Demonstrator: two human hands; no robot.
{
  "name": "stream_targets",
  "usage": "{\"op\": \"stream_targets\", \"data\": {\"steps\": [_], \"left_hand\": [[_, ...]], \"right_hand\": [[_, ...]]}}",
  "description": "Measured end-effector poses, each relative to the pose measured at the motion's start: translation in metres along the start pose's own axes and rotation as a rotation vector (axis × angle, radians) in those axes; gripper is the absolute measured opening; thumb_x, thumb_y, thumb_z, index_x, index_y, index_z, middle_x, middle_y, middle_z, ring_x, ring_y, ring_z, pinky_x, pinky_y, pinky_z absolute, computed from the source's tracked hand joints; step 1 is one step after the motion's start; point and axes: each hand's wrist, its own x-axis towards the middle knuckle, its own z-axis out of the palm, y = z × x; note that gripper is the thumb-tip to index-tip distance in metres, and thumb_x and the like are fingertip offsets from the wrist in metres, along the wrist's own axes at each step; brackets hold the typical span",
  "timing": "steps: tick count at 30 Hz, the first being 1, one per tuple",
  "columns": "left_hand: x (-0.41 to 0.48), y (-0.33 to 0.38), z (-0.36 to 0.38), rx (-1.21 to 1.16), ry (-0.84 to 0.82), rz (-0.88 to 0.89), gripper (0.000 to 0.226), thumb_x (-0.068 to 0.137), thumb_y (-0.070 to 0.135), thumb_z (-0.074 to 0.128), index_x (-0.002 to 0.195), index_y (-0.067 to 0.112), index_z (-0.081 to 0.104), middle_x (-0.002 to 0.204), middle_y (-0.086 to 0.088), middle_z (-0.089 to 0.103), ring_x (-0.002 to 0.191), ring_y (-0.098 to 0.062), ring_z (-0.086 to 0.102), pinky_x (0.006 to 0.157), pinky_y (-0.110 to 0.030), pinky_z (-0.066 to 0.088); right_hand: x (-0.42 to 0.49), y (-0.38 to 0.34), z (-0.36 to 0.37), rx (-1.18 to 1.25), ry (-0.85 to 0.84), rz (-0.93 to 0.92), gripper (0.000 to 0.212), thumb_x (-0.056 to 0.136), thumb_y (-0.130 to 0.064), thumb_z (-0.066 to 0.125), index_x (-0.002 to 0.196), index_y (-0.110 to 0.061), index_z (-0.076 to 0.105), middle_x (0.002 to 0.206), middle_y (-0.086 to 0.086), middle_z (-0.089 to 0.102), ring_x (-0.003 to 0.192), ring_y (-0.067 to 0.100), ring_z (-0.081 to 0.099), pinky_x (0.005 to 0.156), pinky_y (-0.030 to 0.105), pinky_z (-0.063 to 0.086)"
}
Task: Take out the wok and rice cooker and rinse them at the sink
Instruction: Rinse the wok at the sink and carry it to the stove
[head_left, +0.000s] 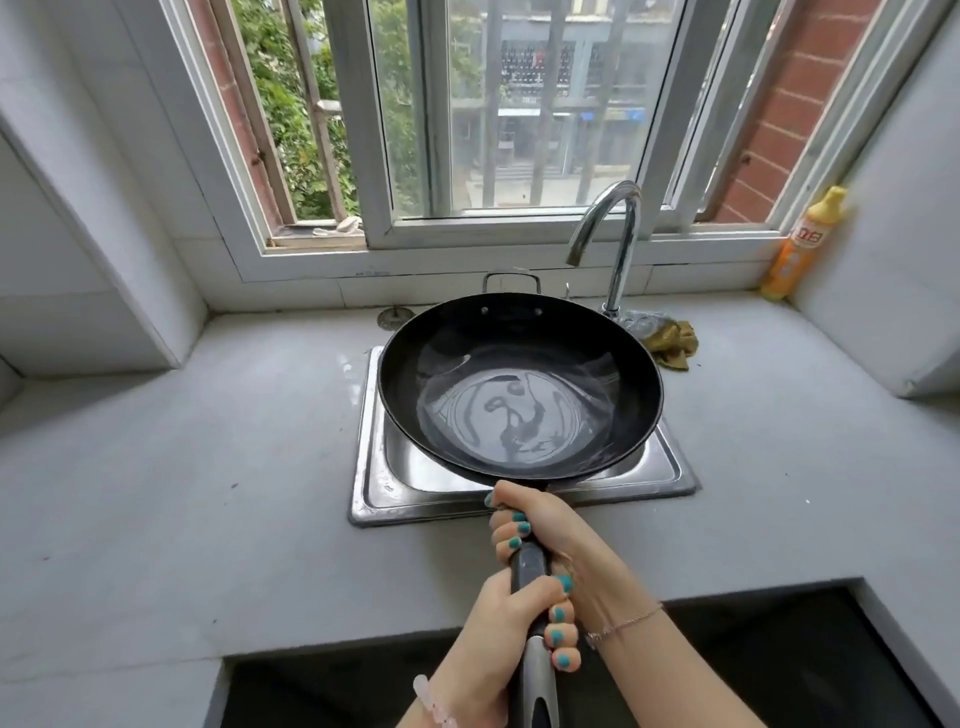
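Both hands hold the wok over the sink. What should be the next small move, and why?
Probably tilt the wok to pour out its water: both hands, left hand and right hand, grip the handle, and the sink lies directly below.

Hands grip wok (over sink)

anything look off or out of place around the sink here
Nothing serious. The wok, held over the sink by both hands on its handle, has a little water swirling in it. A crumpled yellow cloth lies bunched beside the faucet base, and the counter shows a few small dark specks.
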Motion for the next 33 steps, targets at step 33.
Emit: {"op": "stream_targets", "data": {"steps": [33], "left_hand": [[-0.035, -0.188, 0.172, 0.387, -0.398, -0.230, 0.013, 0.089, -0.003, 0.046, 0.082, 0.008, 0.043, 0.054, -0.004, 0.043, 0.041, -0.011, 0.041, 0.039, -0.022, 0.039]], "right_hand": [[-0.237, 0.061, -0.205, 0.351, 0.311, -0.378, 0.043, 0.087, -0.005, 0.045, 0.049, -0.019, 0.030, 0.039, -0.008, 0.023, 0.028, 0.004, 0.023, 0.029, 0.016, 0.027]]}}
